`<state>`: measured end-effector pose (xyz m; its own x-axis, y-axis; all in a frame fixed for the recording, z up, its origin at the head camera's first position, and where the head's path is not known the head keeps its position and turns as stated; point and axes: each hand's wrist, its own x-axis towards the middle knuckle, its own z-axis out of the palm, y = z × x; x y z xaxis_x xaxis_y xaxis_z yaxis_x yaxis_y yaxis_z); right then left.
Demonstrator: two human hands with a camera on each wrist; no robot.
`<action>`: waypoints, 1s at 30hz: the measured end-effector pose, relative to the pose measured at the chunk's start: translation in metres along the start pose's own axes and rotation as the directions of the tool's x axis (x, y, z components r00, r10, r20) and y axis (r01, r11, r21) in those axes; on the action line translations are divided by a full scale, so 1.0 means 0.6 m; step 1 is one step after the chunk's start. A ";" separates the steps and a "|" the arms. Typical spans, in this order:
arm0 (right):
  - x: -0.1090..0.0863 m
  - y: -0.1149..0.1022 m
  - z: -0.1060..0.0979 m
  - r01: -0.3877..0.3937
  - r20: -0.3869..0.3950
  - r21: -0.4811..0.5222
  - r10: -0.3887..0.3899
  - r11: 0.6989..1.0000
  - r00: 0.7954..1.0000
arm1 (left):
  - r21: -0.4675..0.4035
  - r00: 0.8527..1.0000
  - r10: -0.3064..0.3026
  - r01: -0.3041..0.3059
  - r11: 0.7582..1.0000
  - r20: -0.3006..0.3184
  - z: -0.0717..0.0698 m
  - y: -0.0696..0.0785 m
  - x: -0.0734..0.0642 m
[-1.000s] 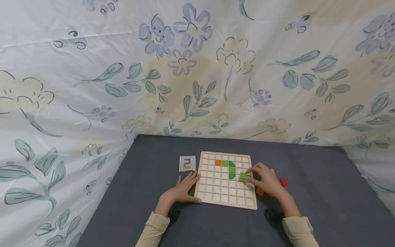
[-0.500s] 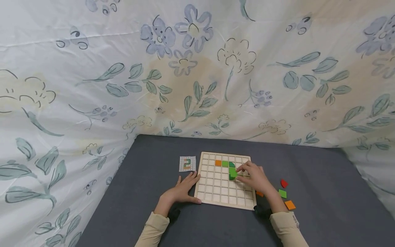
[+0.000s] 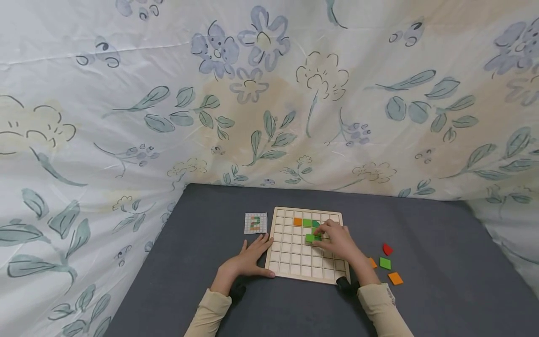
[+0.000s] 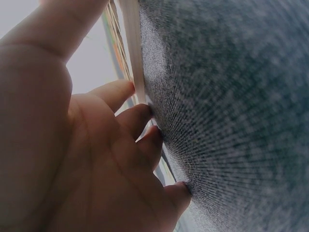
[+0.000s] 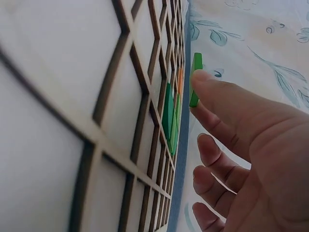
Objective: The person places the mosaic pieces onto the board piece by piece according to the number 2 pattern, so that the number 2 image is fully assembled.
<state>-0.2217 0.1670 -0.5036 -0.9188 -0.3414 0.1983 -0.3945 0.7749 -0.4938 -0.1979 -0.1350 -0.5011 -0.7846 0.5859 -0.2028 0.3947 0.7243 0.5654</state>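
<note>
A wooden grid board (image 3: 290,260) lies on the dark table. In its upper cells sit an orange square tile (image 3: 298,222), a green square tile (image 3: 307,223) and dark green curved tiles, partly hidden by my right hand. My right hand (image 3: 337,239) is over the board and pinches a bright green square tile (image 5: 195,79) between thumb and forefinger; the right wrist view has it raised off the grid. My left hand (image 3: 248,260) rests at the board's left edge, fingers spread, with fingertips and thumb (image 4: 87,24) touching the frame and the cloth.
A small pattern card (image 3: 255,223) lies left of the board's upper corner. Right of the board are loose tiles: a red curved one (image 3: 387,249), a green square (image 3: 385,263) and an orange square (image 3: 395,278). Another orange tile (image 3: 372,262) is partly behind my right forearm. Floral cloth (image 3: 269,117) hangs behind.
My right hand has carried the green tile leftward over the board, past the column of green tiles. The loose tiles on the right have come into fuller view. My left hand has stayed put.
</note>
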 end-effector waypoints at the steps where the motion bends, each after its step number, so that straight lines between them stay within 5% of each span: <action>1: 0.001 0.001 0.002 0.002 0.002 -0.005 -0.002 1.000 1.000 | 0.003 1.000 0.000 0.000 1.000 -0.001 0.001 -0.001 0.001; 30: 0.013 -0.009 0.016 -0.032 0.035 -0.077 0.035 0.996 0.999 | -0.004 1.000 0.006 -0.006 1.000 0.006 -0.001 -0.001 0.002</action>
<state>-0.2267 0.1549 -0.5072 -0.9310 -0.3321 0.1515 -0.3645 0.8244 -0.4329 -0.1992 -0.1352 -0.5013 -0.7794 0.5925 -0.2039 0.3976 0.7192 0.5698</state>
